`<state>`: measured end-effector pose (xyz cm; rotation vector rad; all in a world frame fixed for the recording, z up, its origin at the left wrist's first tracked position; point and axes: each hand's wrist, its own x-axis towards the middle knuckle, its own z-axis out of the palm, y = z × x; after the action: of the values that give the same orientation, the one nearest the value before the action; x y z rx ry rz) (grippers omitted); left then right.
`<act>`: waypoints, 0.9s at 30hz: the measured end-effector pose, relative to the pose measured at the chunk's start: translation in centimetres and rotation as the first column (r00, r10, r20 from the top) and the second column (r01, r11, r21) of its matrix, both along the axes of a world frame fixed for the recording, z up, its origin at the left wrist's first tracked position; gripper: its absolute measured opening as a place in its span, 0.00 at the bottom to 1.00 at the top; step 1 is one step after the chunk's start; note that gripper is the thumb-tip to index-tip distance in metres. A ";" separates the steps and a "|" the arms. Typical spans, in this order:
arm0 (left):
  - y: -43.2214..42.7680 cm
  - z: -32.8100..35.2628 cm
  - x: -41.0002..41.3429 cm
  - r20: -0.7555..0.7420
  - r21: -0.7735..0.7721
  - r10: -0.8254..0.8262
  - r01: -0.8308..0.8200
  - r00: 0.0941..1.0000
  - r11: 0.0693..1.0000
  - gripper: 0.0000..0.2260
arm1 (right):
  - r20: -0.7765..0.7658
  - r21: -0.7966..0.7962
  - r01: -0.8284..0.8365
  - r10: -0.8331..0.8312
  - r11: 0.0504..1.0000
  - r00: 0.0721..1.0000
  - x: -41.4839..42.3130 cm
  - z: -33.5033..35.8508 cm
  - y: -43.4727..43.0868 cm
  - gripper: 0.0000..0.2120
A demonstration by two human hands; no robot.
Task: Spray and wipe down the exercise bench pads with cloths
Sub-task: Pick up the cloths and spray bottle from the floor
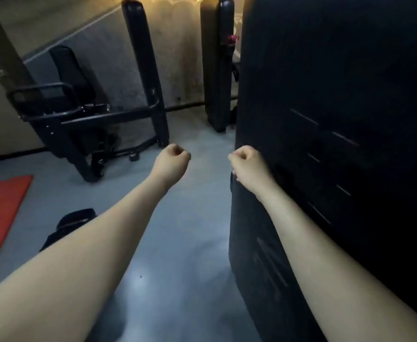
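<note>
Both of my grips are curled into closed fists and hold nothing I can see. My left grip [173, 160] hangs in the air over the grey floor [190, 243], and my right grip [247, 165] sits against the left edge of the broad black vinyl bench pad [338, 119].

That pad fills the right side of the view and stands steeply tilted. I judge it firm foam under smooth skin, slick once sprayed, and fixed to a heavy frame. So I would not lift it. I would steady it at that left edge and press flat along its face.

Two narrow black upright pads [141, 45] [217, 70] stand by the far wall, and a black steel bench frame [79, 114] sits to the left. A red floor mat [0, 213] lies at the left margin. A small dark bundle [74, 220] lies under my left forearm, and I cannot tell what it is. No cloth or spray bottle shows.
</note>
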<state>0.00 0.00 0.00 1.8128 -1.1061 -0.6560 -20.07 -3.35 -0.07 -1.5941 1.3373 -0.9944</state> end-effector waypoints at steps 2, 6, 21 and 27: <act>0.2 -2.6 -0.1 -0.001 0.048 0.004 -0.004 1.000 0.999 0.10 | -0.071 0.017 -0.021 0.022 1.000 0.997 0.4 -2.6 -0.2 0.06; 0.9 -9.4 0.7 -0.026 0.199 0.000 0.005 1.000 0.980 0.08 | -0.189 0.125 -0.045 0.068 0.991 0.980 1.0 -9.2 -0.3 0.06; -3.2 -31.4 24.0 -0.009 0.604 0.152 -0.116 0.988 0.789 0.08 | -0.482 0.475 -0.131 0.382 0.870 0.789 23.7 -27.1 -10.2 0.09; -7.0 -34.4 38.6 -0.038 0.714 0.162 -0.087 0.986 0.695 0.07 | -0.503 0.561 -0.156 0.484 0.813 0.716 40.2 -30.7 -16.7 0.05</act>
<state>38.59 -7.00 -34.42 2.4485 -0.6754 -1.1971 20.14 -20.06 -30.72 -1.7329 1.4875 0.1546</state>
